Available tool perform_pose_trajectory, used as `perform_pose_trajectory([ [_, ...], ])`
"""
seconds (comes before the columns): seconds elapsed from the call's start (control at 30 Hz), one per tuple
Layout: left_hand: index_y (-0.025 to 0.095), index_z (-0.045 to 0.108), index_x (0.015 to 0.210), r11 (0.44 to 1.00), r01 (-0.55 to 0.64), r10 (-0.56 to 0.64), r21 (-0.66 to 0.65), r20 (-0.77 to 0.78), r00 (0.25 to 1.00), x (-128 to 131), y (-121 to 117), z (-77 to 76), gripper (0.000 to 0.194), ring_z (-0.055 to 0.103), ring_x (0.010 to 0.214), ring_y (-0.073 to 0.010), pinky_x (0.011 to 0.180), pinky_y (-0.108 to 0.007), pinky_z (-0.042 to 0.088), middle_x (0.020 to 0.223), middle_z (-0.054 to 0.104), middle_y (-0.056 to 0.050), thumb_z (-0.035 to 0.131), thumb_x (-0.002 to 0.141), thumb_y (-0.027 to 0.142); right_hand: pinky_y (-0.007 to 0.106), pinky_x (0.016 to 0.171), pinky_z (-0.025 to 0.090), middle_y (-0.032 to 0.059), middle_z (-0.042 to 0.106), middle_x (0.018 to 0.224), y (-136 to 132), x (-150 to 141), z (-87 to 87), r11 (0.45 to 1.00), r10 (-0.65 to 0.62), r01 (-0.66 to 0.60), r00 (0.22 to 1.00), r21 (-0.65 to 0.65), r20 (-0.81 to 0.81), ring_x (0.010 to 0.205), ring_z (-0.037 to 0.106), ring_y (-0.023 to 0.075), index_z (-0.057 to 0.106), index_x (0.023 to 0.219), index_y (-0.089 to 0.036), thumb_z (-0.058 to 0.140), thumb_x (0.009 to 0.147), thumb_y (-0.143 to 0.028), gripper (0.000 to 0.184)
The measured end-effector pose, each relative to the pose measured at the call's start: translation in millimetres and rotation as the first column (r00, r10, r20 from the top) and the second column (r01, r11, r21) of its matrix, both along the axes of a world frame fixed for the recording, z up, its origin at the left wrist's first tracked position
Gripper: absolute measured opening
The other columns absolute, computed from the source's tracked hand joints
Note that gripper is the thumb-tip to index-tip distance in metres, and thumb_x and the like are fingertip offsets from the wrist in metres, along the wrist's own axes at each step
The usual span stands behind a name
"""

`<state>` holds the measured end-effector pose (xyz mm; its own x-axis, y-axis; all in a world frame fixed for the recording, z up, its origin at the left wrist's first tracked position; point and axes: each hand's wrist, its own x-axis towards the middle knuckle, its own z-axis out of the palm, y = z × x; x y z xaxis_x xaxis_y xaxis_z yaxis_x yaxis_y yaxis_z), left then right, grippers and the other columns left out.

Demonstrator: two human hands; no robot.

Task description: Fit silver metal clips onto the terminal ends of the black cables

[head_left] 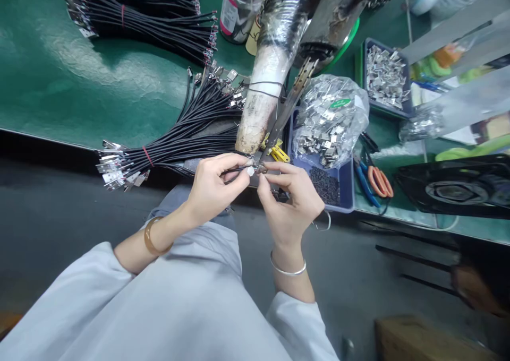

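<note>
My left hand (219, 183) is closed in a pinch on the end of a black cable (239, 168), close to the table's front edge. Opposite it, my right hand (290, 194) pinches a small metal connector (261, 169) at the cable's end; the fingertips of both hands nearly meet. Left of the hands lies a bundle of black cables (171, 148) with metal connectors, tied by a red band. Just above the fingers are the tip of a white-wrapped tube (257, 122) and a slotted metal bar (289, 106).
A blue tray (346, 191) holds small black parts and a clear bag of metal connectors (332, 119). Blue-handled pliers (366, 183) and orange-handled scissors (380, 181) lie to its right. Farther back are another connector tray (385, 77), a can (239, 13) and more cable bundles (147, 18).
</note>
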<state>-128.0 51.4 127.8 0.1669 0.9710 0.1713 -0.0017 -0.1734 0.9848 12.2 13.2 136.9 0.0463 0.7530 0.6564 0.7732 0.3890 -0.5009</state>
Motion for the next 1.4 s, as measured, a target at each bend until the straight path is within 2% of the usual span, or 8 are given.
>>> perform_pose_trajectory([
  [0.57, 0.013, 0.075, 0.083, 0.999, -0.023, 0.025, 0.025, -0.076, 0.997, -0.4, -3.8, -1.3, 0.015, 0.058, 0.059, -0.0084, 0.052, -0.016, 0.044, 0.073, 0.072, -0.003, 0.06, 0.081, 0.017, 0.033, 0.079, 0.063, 0.0011, 0.078, 0.094, -4.9, 1.1, -7.4, 0.999, 0.033, -0.032, 0.999, 0.038, -0.013, 0.09, 0.076, 0.0178, 0.065, 0.086, -0.025, 0.069, 0.087, -0.011, 0.015],
  [0.73, 0.013, 0.071, 0.075, 0.992, 0.022, -0.002, 0.121, -0.158, 0.987, -7.5, -0.4, -2.3, 0.01, 0.045, 0.048, -0.0052, 0.044, -0.017, 0.032, 0.062, 0.065, 0.001, 0.062, 0.077, 0.013, 0.024, 0.052, 0.056, 0.0002, 0.075, 0.09, -14.9, 4.6, -11.4, 0.998, -0.063, 0.054, 0.964, -0.041, -0.258, 0.064, 0.072, 0.0126, 0.064, 0.098, -0.024, 0.062, 0.095, -0.021, 0.004],
  [0.93, 0.015, 0.067, 0.073, 0.941, 0.113, -0.023, 0.32, -0.272, 0.962, -12.9, -4.5, -2.2, 0.014, 0.044, 0.052, -0.0069, 0.052, -0.02, 0.036, 0.061, 0.059, 0.003, 0.06, 0.083, 0.009, 0.018, 0.046, 0.039, -0.0098, 0.052, 0.054, -14.0, 2.2, -4.9, 0.993, -0.018, 0.023, 0.999, -0.115, 0.047, 0.04, 0.046, 0.0049, 0.068, 0.092, -0.022, 0.068, 0.091, -0.023, 0.001],
  [1.0, 0.015, 0.067, 0.074, 0.93, 0.139, -0.039, 0.341, -0.284, 0.958, -13.6, -6.9, -2.4, 0.014, 0.045, 0.053, -0.0075, 0.053, -0.021, 0.037, 0.062, 0.06, 0.002, 0.059, 0.085, 0.01, 0.018, 0.045, 0.037, -0.0095, 0.05, 0.053, -11.2, -2.2, -3.7, 0.984, 0.005, -0.004, 1.0, -0.18, 0.005, 0.04, 0.043, 0.0046, 0.065, 0.082, -0.021, 0.063, 0.091, -0.021, 0.009],
  [1.1, 0.015, 0.068, 0.075, 0.951, 0.173, -0.118, 0.256, -0.219, 0.969, -17.3, -8.0, -2.3, 0.011, 0.048, 0.053, -0.0073, 0.052, -0.02, 0.038, 0.064, 0.063, 0.001, 0.061, 0.083, 0.013, 0.018, 0.04, 0.032, -0.0086, 0.051, 0.055, -12.4, -5.5, -2.7, 0.953, -0.008, -0.066, 0.971, -0.296, -0.241, 0.04, 0.041, 0.0052, 0.061, 0.076, -0.021, 0.061, 0.089, -0.023, 0.013],
  [1.23, 0.014, 0.071, 0.076, 0.964, 0.262, -0.259, -0.04, 0.056, 0.964, -29.2, -1.5, -0.3, 0.012, 0.057, 0.058, -0.0095, 0.054, -0.019, 0.045, 0.069, 0.069, -0.002, 0.068, 0.081, 0.025, 0.022, 0.039, 0.03, -0.0079, 0.051, 0.053, -18.0, 13.0, 5.1, 0.988, -0.119, 0.063, 0.89, -0.14, -0.441, 0.038, 0.041, 0.0076, 0.062, 0.078, -0.022, 0.063, 0.089, -0.032, 0.015],
  [1.3, 0.014, 0.07, 0.071, 0.92, 0.371, -0.354, -0.125, 0.135, 0.925, -35.8, 4.4, 2.9, 0.017, 0.056, 0.056, -0.01, 0.053, -0.02, 0.045, 0.066, 0.068, -0.003, 0.071, 0.08, 0.028, 0.025, 0.042, 0.032, -0.0058, 0.054, 0.053, -15.4, 34.6, 10.1, 0.965, -0.261, 0.242, 0.897, -0.097, -0.356, 0.04, 0.045, 0.01, 0.064, 0.077, -0.022, 0.064, 0.088, -0.035, 0.018],
  [1.4, 0.014, 0.069, 0.067, 0.85, 0.514, -0.503, -0.12, 0.106, 0.858, -41.3, 11.6, 11.6, 0.018, 0.055, 0.056, -0.0099, 0.054, -0.021, 0.043, 0.063, 0.066, -0.002, 0.07, 0.081, 0.024, 0.029, 0.05, 0.036, -0.0017, 0.061, 0.057, -1.5, 73.1, 11.9, 0.897, -0.389, 0.369, 0.921, -0.244, -0.034, 0.046, 0.047, 0.0126, 0.067, 0.07, -0.022, 0.07, 0.081, -0.04, 0.022],
])
